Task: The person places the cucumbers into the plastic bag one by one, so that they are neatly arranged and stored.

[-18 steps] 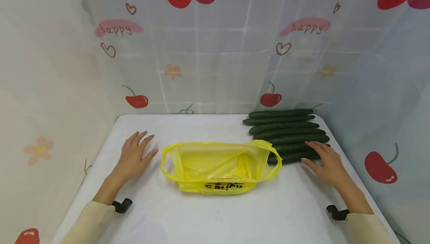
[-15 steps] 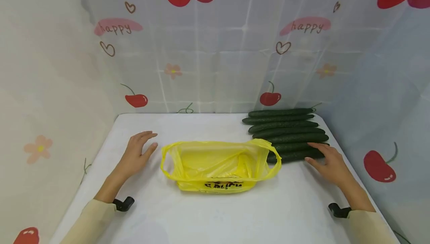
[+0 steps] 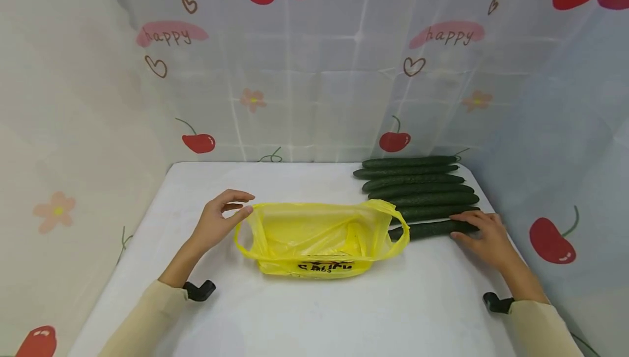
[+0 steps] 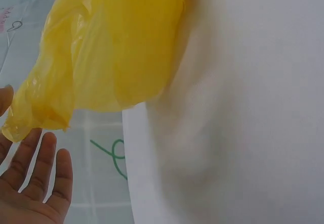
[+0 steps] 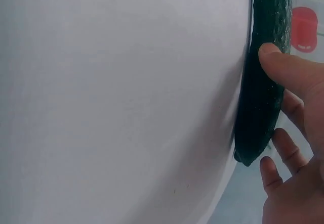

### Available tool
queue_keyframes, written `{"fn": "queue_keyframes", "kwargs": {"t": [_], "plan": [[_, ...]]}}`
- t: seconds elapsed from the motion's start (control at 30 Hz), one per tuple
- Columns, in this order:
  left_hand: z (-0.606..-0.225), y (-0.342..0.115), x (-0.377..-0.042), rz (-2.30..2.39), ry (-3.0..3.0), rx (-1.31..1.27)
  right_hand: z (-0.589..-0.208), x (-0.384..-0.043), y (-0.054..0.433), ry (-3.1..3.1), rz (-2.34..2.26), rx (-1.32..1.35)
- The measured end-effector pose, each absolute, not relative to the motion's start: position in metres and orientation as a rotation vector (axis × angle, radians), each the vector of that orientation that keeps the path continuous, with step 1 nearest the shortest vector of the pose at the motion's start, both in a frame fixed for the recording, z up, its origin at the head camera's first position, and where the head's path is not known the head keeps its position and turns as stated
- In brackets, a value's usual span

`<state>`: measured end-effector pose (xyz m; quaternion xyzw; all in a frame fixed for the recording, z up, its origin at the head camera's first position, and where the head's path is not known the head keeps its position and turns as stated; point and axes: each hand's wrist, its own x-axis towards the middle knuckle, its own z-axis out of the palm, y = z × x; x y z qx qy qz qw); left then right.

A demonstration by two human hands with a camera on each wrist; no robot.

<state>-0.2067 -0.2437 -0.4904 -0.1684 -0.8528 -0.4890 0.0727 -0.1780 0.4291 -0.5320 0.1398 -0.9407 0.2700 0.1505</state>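
Observation:
A yellow plastic bag (image 3: 321, 237) with dark printing stands with its mouth open in the middle of the white table. My left hand (image 3: 221, 218) is at the bag's left handle. In the left wrist view, its spread fingers (image 4: 38, 168) and thumb lie around the yellow handle corner (image 4: 35, 118), with no plain pinch. At the right, my right hand (image 3: 486, 237) holds the nearest cucumber (image 3: 427, 230) near its right end. The right wrist view shows the thumb on one side of this cucumber (image 5: 263, 92) and fingers on the other. The bag hides the cucumber's left tip.
Several more dark green cucumbers (image 3: 417, 188) lie side by side behind the held one, reaching to the table's back right. The white table (image 3: 314, 319) ends at a hanging sheet (image 3: 319, 84) printed with cherries, hearts and flowers.
My left hand has moved right, from beside the bag to its left handle. My right hand has closed on the nearest cucumber, which now lies slightly apart from the one behind it.

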Motion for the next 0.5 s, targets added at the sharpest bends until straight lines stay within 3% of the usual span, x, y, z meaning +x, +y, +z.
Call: {"fn": "queue_keyframes", "kwargs": {"t": [0.5], "plan": [[-0.496,-0.228,-0.208,-1.561,-2.499,-0.433,-0.537,-0.166,0.436,-2.739,0.856,0.365]]}}
